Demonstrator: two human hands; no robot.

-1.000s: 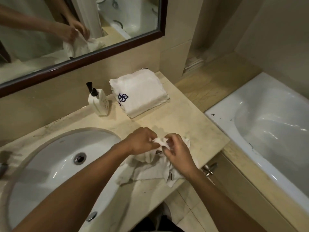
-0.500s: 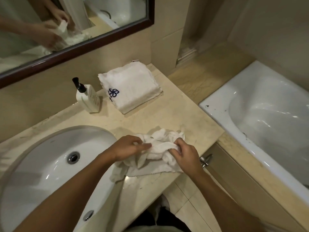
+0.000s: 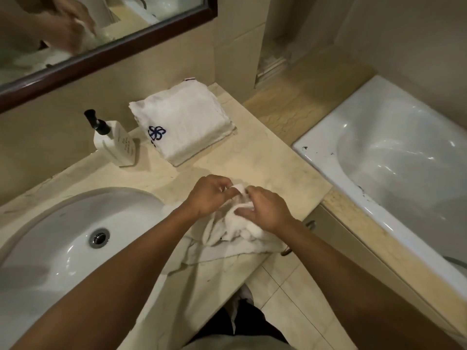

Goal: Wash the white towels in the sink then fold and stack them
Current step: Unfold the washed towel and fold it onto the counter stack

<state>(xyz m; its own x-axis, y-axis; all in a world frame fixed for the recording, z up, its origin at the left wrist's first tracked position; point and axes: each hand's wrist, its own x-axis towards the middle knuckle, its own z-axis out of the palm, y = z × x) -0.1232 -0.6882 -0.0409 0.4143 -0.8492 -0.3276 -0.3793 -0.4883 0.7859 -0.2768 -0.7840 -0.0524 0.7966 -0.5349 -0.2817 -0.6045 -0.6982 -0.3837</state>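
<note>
Marble vanity counter [image 3: 273, 170] beside the sink [image 3: 63, 238]: crumpled white towel [image 3: 235, 231] lies at its front edge. Left hand [image 3: 209, 195] and right hand [image 3: 265, 210], fingers curled, both pinch the towel's raised top. Folded towels [image 3: 187, 122] sit behind.

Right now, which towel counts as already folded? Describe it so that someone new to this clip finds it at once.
Start at the sink and go up the beige counter to the wall under the mirror. Right of the pump bottle lies the folded towel. Unlike the crumpled towel in the hands, it is flat, square and bears a dark blue flower mark.
</note>
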